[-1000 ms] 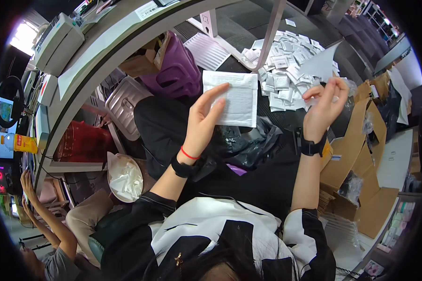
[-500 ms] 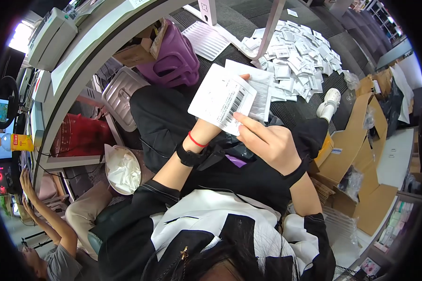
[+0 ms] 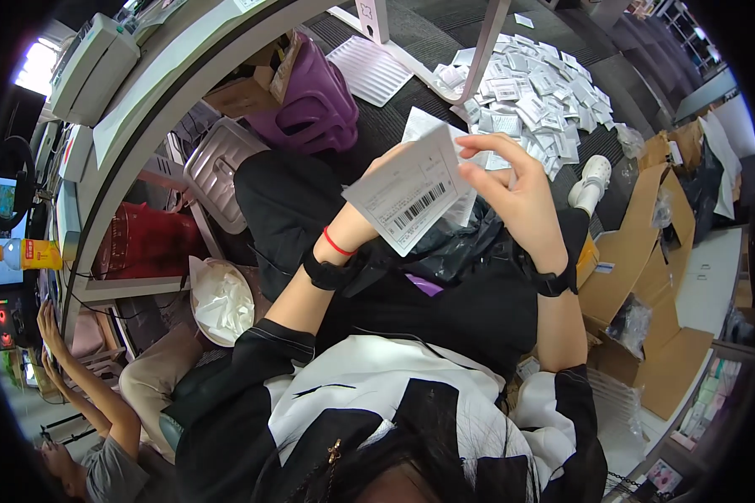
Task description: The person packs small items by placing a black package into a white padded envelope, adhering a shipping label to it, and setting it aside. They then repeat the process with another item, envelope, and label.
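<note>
A white printed label sheet (image 3: 413,194) with a barcode is tilted up in front of me. My left hand (image 3: 362,225) is closed on the sheet's left side, with most of its fingers hidden behind it. At the sheet's right edge, the thumb and fingertips of my right hand (image 3: 520,189) close on the paper. Behind the sheet, a flat white packet (image 3: 422,122) partly shows, also held by my left hand. A black plastic bag (image 3: 453,250) lies in my lap below my hands.
A heap of white packets (image 3: 537,101) covers the floor ahead. Open cardboard boxes (image 3: 633,260) stand to the right. Leftward are a bin of white paper scraps (image 3: 225,310), a purple stool (image 3: 310,101), a desk edge (image 3: 143,142) and another person's arm (image 3: 101,394).
The label sheet has turned and its right side has lifted, showing more of the black bag. My right hand has moved up and right from the barcode to the sheet's edge.
</note>
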Available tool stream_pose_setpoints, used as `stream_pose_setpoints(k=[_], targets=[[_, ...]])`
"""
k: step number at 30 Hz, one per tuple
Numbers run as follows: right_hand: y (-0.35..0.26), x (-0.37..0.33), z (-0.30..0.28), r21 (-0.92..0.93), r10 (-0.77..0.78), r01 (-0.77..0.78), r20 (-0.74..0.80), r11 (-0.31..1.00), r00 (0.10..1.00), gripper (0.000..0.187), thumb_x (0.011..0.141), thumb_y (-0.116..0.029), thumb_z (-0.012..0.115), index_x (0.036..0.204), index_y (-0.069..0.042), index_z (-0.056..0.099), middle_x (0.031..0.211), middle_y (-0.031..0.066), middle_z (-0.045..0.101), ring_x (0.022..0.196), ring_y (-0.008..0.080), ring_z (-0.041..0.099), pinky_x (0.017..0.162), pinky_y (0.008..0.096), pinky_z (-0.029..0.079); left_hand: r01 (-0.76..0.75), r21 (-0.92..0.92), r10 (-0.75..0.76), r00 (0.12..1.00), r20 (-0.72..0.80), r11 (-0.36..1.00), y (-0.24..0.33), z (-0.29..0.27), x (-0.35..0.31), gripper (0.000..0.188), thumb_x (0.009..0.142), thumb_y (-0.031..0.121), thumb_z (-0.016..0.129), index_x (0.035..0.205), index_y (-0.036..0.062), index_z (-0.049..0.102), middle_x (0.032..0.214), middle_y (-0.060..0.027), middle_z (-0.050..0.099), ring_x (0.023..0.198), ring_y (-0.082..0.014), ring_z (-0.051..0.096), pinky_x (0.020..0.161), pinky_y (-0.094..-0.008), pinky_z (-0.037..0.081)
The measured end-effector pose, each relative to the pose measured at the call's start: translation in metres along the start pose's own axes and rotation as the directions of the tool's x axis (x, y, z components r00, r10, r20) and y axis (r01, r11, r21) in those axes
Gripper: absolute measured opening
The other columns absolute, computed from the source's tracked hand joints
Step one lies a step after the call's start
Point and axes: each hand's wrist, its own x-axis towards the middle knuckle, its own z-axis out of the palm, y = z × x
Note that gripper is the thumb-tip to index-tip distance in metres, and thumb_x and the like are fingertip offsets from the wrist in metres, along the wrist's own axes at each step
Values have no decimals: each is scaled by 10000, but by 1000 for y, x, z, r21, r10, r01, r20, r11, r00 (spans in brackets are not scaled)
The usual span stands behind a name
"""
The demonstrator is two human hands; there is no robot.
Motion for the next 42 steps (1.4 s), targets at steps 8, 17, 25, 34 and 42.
stream_pose_setpoints(k=[8, 17, 25, 34, 42], targets=[[0, -26, -1, -3, -96, 98, -233, 995, 968, 63, 892, -37, 627, 935, 3, 605, 800, -11, 579, 464, -6, 354, 445, 201, 239, 92, -180, -137, 956, -261, 979, -5, -3, 0, 346, 890, 52, 579, 1231, -8, 581, 1175, -97, 626, 1108, -163, 580, 953, -284, 437], [41, -38, 3, 656, 270, -170, -54, 735, 961, 111, 945, -134, 590, 933, -24, 583, 673, -45, 530, 458, 0, 333, 439, 192, 231, -25, -217, -36, 962, -271, 976, 7, 13, -1, 617, 911, 55, 515, 1479, 61, 274, 1468, -123, 360, 1314, -187, 384, 1100, -322, 270], [42, -38, 12, 460, 246, -165, -120, 872, 962, 138, 939, -121, 605, 920, 13, 628, 677, -41, 537, 479, -16, 308, 443, 183, 216, -21, -229, -34, 972, -234, 973, 10, 14, -8, 675, 1008, 518, 264, 1484, 40, 237, 1509, -136, 280, 1405, -249, 251, 1136, -361, 193], [40, -39, 11, 352, 202, -131, -173, 927, 964, 155, 933, -130, 621, 956, 23, 635, 723, -38, 577, 484, -28, 276, 445, 190, 187, -61, -171, 16, 966, -257, 983, 12, 19, -9, 940, 898, 752, 103, 1525, 52, 71, 1578, -136, 118, 1447, -272, 146, 1163, -420, 93], [42, -38, 12, 354, 209, -132, -189, 926, 959, 162, 927, -136, 631, 960, 23, 640, 749, -32, 595, 484, -32, 276, 442, 188, 187, -57, -187, 12, 972, -235, 981, 12, 19, -9, 930, 906, 741, 113, 1524, 47, 68, 1581, -140, 110, 1452, -283, 136, 1164, -426, 92]])
